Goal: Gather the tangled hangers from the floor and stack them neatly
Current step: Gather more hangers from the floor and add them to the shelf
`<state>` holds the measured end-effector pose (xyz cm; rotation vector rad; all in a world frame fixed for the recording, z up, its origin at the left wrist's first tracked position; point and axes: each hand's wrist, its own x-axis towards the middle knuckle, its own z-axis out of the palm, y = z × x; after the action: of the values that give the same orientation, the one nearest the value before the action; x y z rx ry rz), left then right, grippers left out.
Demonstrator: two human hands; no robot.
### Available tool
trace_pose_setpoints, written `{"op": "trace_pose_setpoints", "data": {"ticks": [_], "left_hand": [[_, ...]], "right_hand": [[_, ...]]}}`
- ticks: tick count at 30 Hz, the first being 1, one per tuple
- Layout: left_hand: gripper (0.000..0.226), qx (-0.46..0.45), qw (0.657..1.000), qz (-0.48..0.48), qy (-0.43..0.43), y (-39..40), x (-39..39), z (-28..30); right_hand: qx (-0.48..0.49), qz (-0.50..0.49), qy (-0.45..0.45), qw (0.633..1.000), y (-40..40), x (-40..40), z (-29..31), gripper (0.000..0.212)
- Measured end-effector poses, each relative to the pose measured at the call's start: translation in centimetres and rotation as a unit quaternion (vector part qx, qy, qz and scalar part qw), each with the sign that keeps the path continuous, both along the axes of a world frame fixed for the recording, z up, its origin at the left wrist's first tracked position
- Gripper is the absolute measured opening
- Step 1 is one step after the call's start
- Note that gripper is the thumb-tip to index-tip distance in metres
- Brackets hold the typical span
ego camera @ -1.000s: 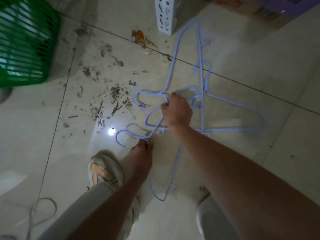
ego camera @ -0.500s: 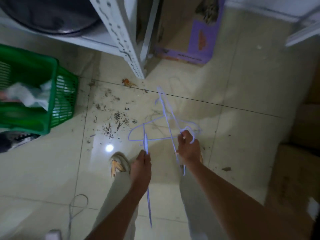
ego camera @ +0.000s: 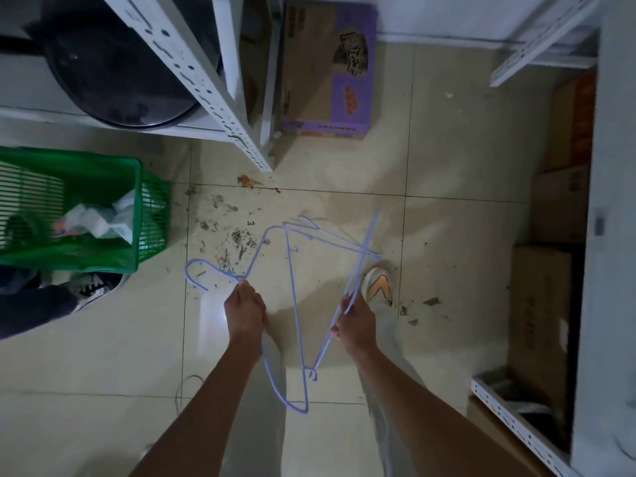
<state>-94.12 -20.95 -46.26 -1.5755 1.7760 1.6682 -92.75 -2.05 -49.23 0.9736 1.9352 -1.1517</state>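
Thin lilac wire hangers are held in the air above the tiled floor. My left hand (ego camera: 245, 313) is closed on one hanger (ego camera: 292, 304) at its neck; the hook curls out to the left and the frame hangs down between my legs. My right hand (ego camera: 354, 323) grips a bunch of hangers (ego camera: 359, 261) that stick up and away, with their long bars crossing. The two sets still overlap near the top and at the bottom corner. No hanger is seen lying on the floor.
A green plastic basket (ego camera: 136, 215) with rubbish stands at the left. A white perforated shelf post (ego camera: 206, 84) and a purple cardboard box (ego camera: 327, 70) are ahead. Brown boxes (ego camera: 537, 304) and another rack line the right. Dirt specks litter the floor (ego camera: 457, 218); my shoe (ego camera: 378, 285) is beside the hangers.
I have stood up from the floor with the hangers lifted in both hands. My hands have moved apart, pulling the left hanger away from the right bunch.
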Motion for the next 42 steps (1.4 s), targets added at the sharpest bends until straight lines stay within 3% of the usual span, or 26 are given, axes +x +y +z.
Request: {"op": "trace_pose_setpoints", "data": {"ticks": [4,9,13,19,25,33,37,42], "left_hand": [[0.044,-0.018,0.999,-0.031,0.033,-0.3,0.8,1.8],[0.047,-0.056,0.995,-0.074,0.045,-0.7,1.0,4.7],[0.044,-0.054,0.990,-0.115,0.059,-0.1,0.7,8.6],[0.040,-0.027,0.958,-0.279,0.055,2.4,-0.1,16.2],[0.033,0.025,0.894,-0.444,0.058,4.9,-0.4,24.2],[0.031,0.139,0.855,-0.494,0.075,15.0,-0.5,33.3],[0.026,0.185,0.829,-0.514,0.119,22.0,-0.5,37.9],[0.028,0.138,0.713,-0.639,0.255,30.0,-0.9,43.6]], "right_hand": [[-0.001,0.009,-0.022,1.000,0.5,1.7,0.6,0.031],[-0.005,0.033,-0.046,0.998,1.6,1.6,3.0,0.016],[0.029,0.081,-0.017,0.996,2.7,1.1,6.7,0.022],[0.098,0.025,0.021,0.995,4.5,2.3,15.4,0.035],[0.177,-0.124,0.044,0.975,7.1,6.6,27.2,0.035],[0.146,-0.277,0.183,0.932,12.8,11.0,39.0,0.027],[0.255,-0.275,0.211,0.903,16.9,12.3,44.4,0.031],[0.429,-0.209,0.207,0.854,23.2,14.6,51.1,0.027]]}}
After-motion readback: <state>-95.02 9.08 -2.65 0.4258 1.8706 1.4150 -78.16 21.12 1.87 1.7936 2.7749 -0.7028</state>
